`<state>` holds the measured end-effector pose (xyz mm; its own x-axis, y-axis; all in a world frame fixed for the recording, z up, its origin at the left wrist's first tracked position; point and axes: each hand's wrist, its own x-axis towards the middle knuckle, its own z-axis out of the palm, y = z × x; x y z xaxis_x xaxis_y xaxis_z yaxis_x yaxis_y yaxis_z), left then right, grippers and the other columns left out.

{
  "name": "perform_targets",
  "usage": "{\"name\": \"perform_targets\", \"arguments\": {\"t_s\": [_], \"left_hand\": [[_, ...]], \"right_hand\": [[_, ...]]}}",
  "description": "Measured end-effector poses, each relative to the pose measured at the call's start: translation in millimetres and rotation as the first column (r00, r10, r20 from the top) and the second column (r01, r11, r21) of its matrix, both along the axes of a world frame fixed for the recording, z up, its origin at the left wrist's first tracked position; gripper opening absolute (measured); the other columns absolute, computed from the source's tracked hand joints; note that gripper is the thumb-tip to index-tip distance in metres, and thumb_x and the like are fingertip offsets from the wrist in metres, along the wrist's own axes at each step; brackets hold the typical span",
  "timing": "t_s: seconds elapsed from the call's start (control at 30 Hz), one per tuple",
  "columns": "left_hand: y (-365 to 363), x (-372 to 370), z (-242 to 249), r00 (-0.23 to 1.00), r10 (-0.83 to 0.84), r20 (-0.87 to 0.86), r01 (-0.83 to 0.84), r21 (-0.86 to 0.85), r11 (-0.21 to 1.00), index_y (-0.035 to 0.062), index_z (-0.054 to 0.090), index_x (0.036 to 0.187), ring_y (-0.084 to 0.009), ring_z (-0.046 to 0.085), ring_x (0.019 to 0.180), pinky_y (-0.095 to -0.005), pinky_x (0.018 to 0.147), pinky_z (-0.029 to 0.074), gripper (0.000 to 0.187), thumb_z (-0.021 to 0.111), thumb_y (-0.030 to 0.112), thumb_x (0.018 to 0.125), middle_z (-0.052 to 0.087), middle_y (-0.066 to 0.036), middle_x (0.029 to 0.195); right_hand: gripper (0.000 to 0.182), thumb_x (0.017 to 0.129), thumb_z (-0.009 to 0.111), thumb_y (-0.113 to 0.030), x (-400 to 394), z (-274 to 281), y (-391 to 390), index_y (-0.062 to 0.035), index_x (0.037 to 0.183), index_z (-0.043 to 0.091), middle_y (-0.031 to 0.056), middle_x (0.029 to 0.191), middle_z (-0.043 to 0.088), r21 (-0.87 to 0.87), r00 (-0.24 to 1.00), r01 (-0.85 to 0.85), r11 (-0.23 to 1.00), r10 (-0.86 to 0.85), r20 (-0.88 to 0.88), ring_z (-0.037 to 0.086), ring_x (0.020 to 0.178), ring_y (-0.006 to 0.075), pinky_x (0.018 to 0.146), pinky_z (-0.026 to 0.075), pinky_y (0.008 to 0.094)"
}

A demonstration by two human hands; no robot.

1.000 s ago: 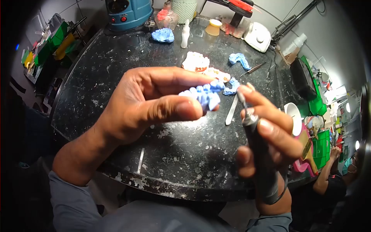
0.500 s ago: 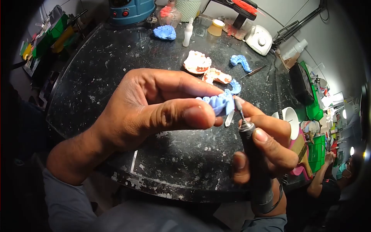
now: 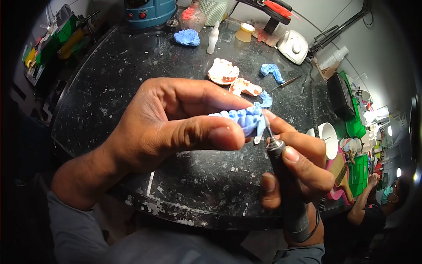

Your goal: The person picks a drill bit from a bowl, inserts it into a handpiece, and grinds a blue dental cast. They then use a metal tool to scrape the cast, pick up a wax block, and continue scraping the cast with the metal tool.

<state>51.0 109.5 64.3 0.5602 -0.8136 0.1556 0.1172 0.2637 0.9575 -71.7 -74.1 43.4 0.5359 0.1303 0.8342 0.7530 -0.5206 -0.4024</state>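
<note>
Between thumb and fingers, my left hand point(image 3: 176, 119) grips a blue dental cast point(image 3: 246, 119) with a row of teeth facing up. My right hand point(image 3: 303, 154) is wrapped around a dark rotary handpiece point(image 3: 288, 189), its cord hanging by the wrist. The grinding bit point(image 3: 267, 123) of the handpiece is at the cast's right end; whether it touches cannot be made out. Beyond my hands lie a pinkish-white cast point(image 3: 223, 71), a horseshoe-shaped cast point(image 3: 245, 86) with reddish patches and a small blue cast piece point(image 3: 266, 99).
Farther back are a blue cast point(image 3: 187, 38), a small white bottle point(image 3: 213, 38), another blue arch point(image 3: 272, 71), a thin pointed tool point(image 3: 286, 82) and a white device point(image 3: 293, 46). A white bowl point(image 3: 329, 136) stands right of my right hand. Another person point(image 3: 369, 207) sits at far right.
The blue cast has turned in my left fingers, so more of its tooth row shows. My right hand and the handpiece have shifted slightly left.
</note>
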Motion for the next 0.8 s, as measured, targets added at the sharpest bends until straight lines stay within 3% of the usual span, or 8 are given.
{"name": "perform_targets", "arguments": {"t_s": [0.53,0.77,0.8], "left_hand": [[2.8,0.4,1.9,0.999,-0.013,-0.046,0.014,0.040,0.999,-0.0090,0.061,0.119,-0.0238,0.070,0.097,-0.0382,0.089,0.057,0.088,0.086,0.053,0.063,0.070,-0.019,0.104],[3.2,2.9,1.3,0.999,-0.023,0.029,0.023,-0.034,0.999,-0.0097,0.060,0.121,-0.0255,0.069,0.100,-0.0392,0.092,0.056,0.086,0.094,0.035,0.055,0.069,-0.020,0.110],[2.9,3.5,0.0,0.998,-0.029,0.051,0.032,-0.054,0.998,-0.0098,0.061,0.121,-0.0260,0.069,0.101,-0.0394,0.093,0.056,0.086,0.095,0.030,0.053,0.069,-0.020,0.112]], "right_hand": [[0.037,0.084,0.068,0.001,-1.5,3.5,-0.3,0.0018,0.115,0.047,0.0223,0.104,0.052,0.020,0.999,-0.049,0.999,0.050,-0.022,0.062,0.106,0.0497,0.090,0.056,0.0555],[0.039,0.086,0.068,-0.003,-13.0,10.1,0.9,0.0007,0.117,0.044,0.0229,0.102,0.050,0.088,0.994,-0.049,0.995,0.058,-0.096,0.061,0.107,0.0518,0.091,0.054,0.0575],[0.039,0.089,0.067,-0.010,-16.3,10.7,1.5,-0.0050,0.119,0.043,0.0221,0.105,0.050,0.091,0.988,-0.019,0.996,0.033,-0.152,0.060,0.108,0.0454,0.096,0.049,0.0603]]}}
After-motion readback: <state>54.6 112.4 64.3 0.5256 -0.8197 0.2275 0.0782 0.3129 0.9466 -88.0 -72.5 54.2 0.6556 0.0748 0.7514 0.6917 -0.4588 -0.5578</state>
